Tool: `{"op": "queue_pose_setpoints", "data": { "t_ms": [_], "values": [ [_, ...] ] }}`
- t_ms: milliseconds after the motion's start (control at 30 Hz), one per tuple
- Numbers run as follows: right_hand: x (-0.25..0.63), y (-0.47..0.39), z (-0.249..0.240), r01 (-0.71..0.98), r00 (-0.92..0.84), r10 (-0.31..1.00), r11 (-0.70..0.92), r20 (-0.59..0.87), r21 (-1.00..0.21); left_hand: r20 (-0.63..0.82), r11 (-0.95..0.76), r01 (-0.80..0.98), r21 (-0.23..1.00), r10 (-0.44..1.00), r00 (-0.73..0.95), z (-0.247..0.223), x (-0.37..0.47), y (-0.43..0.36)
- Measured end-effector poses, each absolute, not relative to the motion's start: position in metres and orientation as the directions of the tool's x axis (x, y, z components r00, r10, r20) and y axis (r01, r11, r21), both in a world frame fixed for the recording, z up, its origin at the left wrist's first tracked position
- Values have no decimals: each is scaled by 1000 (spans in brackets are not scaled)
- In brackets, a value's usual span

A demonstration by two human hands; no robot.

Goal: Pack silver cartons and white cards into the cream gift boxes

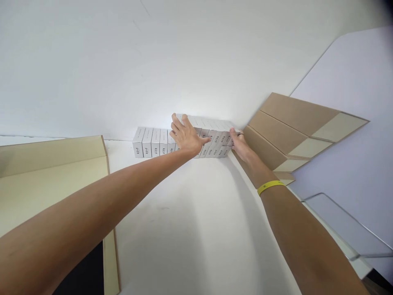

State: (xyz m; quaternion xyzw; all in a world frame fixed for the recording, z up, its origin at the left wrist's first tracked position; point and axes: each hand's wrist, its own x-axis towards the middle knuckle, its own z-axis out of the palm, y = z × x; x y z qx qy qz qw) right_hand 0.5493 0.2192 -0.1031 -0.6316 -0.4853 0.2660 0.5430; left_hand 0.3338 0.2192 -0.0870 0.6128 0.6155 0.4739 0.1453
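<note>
I am looking down at a white counter that is running up to a white wall. A large open cardboard carton is sitting at the left edge, and a stack of flattened brown cartons is leaning at the right, against a pale panel. A clear sheet is lying below that stack, at the counter's right edge.

Against the wall, at the far end of the counter, a row of small white boxes is standing upright, side by side and touching. To the right of that row, a second block of the same white boxes is sitting, two layers high and tilting slightly.

I am pressing my left hand flat against the left end of that block, fingers spread and reaching over its top edge. My right hand, with a ring on one finger, is cupping the right end, fingers curling around the boxes. Both hands are squeezing the block between them. A yellow wristband is sitting on my right wrist.
</note>
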Motion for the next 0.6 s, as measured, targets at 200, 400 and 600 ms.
{"op": "queue_pose_setpoints", "data": {
  "t_ms": [200, 400, 600],
  "values": [
    [536, 217, -115, 416, 335, 888, 161, 315, -895, 439, -198, 627, 754, 861, -256, -90, 340, 220],
    [542, 220, -120, 449, 303, 885, 196, 355, -872, 472, -177, 623, 762, 810, -348, -96, 347, 218],
    [556, 222, -124, 489, 280, 894, 181, 350, -853, 445, -147, 628, 764, 825, -348, -94, 350, 220]
  ]
}}
